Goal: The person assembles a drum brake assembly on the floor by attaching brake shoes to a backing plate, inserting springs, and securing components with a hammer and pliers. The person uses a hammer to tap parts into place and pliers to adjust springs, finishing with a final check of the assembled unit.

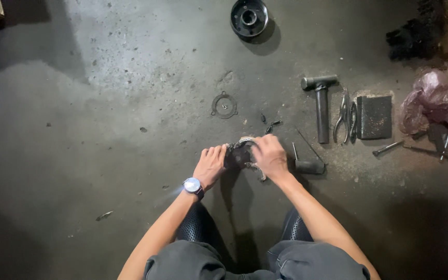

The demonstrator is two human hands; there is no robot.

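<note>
Gripping dark metal part between both hands | left hand | right hand | on floor

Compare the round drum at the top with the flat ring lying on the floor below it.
The drum is deep and cup-like, with a raised hub in its middle; the ring is thin and flat. The drum looks larger and solid black; the ring is an open grey hoop with small tabs around its edge. The drum lies farther from the hands, the ring nearer. Both are round, lie untouched on the concrete floor, and no hand is on either.
</note>
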